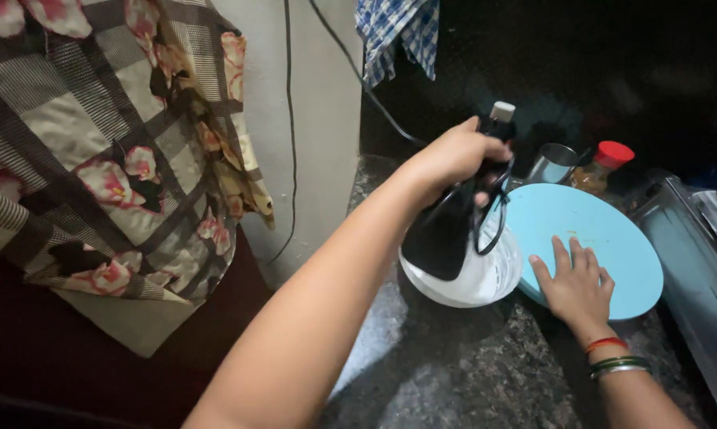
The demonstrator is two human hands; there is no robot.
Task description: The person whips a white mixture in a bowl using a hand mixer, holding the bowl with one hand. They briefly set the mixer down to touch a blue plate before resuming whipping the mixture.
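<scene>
I see the left hand (458, 155) closed around the top of a black hand-held appliance (446, 230), its fingers curled tight on the grip; the appliance hangs tilted, its lower end inside a white bowl (485, 282) that stands on the speckled stone counter (454, 373); a black cord (374, 95) runs from the appliance up along the wall. The right hand (577, 286) lies flat, fingers spread, pressing on a round light-blue board (604, 222) just beside the bowl; bangles circle that wrist. Behind the board stand a steel cup (553, 163) and a red-capped bottle (604, 167); a checked blue cloth (398, 32) hangs above; a flowered curtain (112, 151) hangs at the left.
</scene>
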